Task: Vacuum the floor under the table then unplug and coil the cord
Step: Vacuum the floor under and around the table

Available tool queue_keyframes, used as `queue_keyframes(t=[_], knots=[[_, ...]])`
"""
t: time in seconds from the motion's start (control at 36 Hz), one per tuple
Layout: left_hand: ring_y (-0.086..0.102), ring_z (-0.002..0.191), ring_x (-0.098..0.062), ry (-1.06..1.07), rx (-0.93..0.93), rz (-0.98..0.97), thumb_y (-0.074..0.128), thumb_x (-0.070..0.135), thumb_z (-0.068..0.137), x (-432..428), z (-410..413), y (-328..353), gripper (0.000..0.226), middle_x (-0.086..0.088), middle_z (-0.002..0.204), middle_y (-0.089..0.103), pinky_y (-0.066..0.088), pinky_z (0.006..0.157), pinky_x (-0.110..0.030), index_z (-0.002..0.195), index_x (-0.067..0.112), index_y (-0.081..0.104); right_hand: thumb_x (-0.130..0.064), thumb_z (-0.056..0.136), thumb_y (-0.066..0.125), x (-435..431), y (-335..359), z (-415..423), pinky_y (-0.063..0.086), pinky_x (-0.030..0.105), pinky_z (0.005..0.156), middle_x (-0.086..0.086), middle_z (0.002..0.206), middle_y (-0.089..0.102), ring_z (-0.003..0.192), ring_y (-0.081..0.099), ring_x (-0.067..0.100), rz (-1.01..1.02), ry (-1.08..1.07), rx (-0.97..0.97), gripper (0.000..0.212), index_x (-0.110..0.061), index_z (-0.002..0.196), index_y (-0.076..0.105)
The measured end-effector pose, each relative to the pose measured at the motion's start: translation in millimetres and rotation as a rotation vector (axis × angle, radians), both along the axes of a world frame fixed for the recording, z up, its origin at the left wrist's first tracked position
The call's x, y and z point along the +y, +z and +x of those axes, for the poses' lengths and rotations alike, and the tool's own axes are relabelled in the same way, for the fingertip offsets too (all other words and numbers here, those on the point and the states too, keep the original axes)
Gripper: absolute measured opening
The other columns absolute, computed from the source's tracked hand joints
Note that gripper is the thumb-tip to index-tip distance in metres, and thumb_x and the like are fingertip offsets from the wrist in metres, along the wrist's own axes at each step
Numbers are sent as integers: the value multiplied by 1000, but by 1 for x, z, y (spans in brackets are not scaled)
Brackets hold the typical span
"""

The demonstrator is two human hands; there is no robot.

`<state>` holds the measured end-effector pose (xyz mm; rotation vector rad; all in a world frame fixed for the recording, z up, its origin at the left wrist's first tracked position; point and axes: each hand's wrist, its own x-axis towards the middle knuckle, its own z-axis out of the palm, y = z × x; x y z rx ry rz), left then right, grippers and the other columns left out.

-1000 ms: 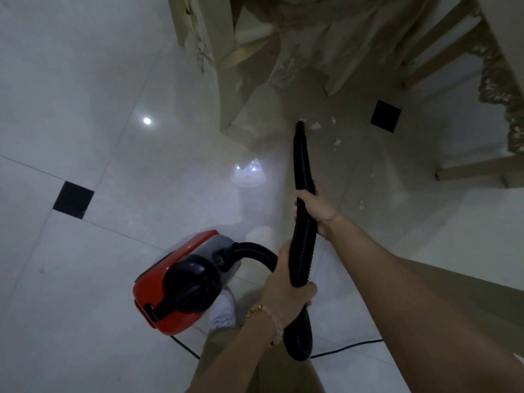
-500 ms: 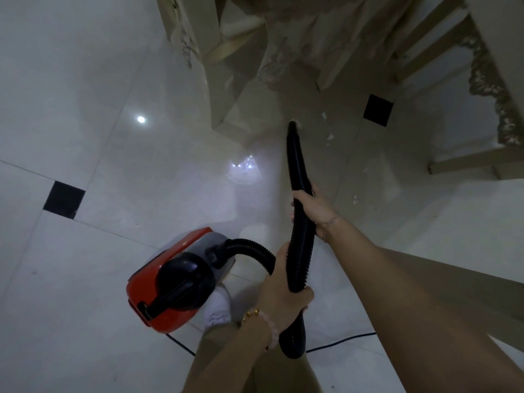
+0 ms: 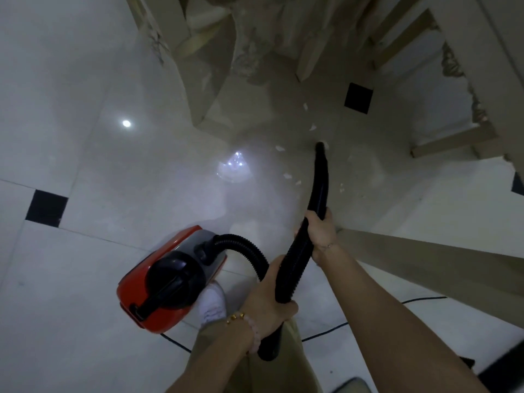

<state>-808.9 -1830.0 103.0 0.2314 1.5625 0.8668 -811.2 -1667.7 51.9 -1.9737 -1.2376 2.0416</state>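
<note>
A red and black vacuum cleaner [image 3: 167, 282] sits on the white tiled floor at lower left. Its black ribbed hose [image 3: 295, 268] loops from the body up into my hands. My left hand [image 3: 269, 304] grips the hose low down, near my waist. My right hand [image 3: 321, 232] grips it further up, where the smooth black nozzle [image 3: 320, 177] begins. The nozzle tip touches the floor beside small white paper scraps [image 3: 286, 175] under the table. A thin black cord [image 3: 323, 334] runs across the floor behind my legs.
Pale wooden table and chair legs [image 3: 198, 89] stand ahead, with another chair frame [image 3: 453, 143] at right and a beam [image 3: 425, 259] close by my right arm. Black inlay tiles [image 3: 46, 207] dot the floor. My white shoe [image 3: 211, 304] is next to the vacuum.
The nozzle has swung to the right and nearer to me, now resting among scraps further right. My right hand moved right with it. The vacuum body stays put.
</note>
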Motion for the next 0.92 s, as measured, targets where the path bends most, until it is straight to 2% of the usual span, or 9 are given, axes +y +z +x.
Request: queue_keyframes(t=[0.22, 0.31, 0.36, 0.39, 0.44, 0.56, 0.69, 0.83, 0.92], knots=[[58, 94, -8, 10, 17, -15, 57, 11, 79, 1, 13, -2, 83, 6, 110, 56, 47, 71, -10, 141, 44, 12, -13, 96, 49, 6, 7, -3, 49, 26, 47, 6, 78, 47, 56, 46, 16, -109, 163, 62, 32, -23, 126, 44], [59, 93, -10, 26, 32, -36, 56, 11, 78, 1, 18, -5, 83, 4, 109, 56, 52, 76, -18, 138, 47, 13, -13, 96, 48, 5, 8, -5, 48, 29, 49, 6, 77, 47, 55, 46, 15, -109, 211, 78, 30, -23, 124, 45], [59, 93, -12, 24, 45, -50, 57, 11, 77, 2, 18, -6, 83, 3, 108, 56, 53, 81, -26, 139, 45, 13, -12, 96, 48, 5, 8, -7, 47, 29, 49, 6, 76, 46, 55, 46, 15, -117, 211, 94, 25, -25, 117, 47], [59, 94, -12, 23, 41, -50, 56, 10, 78, 3, 17, -6, 83, 3, 109, 56, 52, 81, -25, 141, 43, 12, -12, 96, 47, 5, 8, -7, 47, 29, 49, 6, 76, 46, 55, 45, 15, -120, 206, 99, 23, -25, 115, 48], [59, 96, -15, 19, 34, -43, 56, 8, 80, 4, 15, -5, 83, 2, 111, 56, 51, 80, -24, 143, 39, 11, -11, 96, 47, 4, 6, -9, 46, 27, 46, 6, 76, 46, 53, 45, 15, -119, 182, 100, 25, -23, 118, 48], [60, 98, -18, 17, 43, -47, 59, 7, 80, 5, 10, -5, 83, 0, 116, 56, 53, 83, -30, 144, 35, 14, -13, 98, 45, 1, 3, -7, 47, 21, 41, 6, 80, 47, 55, 44, 16, -20, 84, 41, 27, -18, 125, 45], [61, 93, -15, -7, 26, -39, 59, 10, 77, 2, 9, -5, 82, 7, 108, 57, 54, 85, -35, 140, 41, 18, -10, 98, 44, 0, 3, 0, 46, 19, 38, 7, 86, 47, 58, 44, 17, -4, 61, 41, 21, -20, 117, 43], [61, 92, -15, 9, 9, -31, 57, 10, 76, -1, 17, -2, 82, 4, 106, 58, 55, 83, -33, 139, 44, 16, -12, 96, 48, 3, 4, 4, 47, 24, 43, 7, 80, 47, 55, 46, 16, -108, 168, 62, 31, -20, 125, 45], [61, 90, -14, 30, 15, -30, 57, 12, 75, 0, 23, -2, 82, 4, 102, 58, 54, 80, -29, 137, 48, 16, -12, 95, 48, 6, 7, 1, 47, 25, 45, 6, 76, 46, 55, 46, 16, -139, 223, 92, 25, -23, 117, 47]])
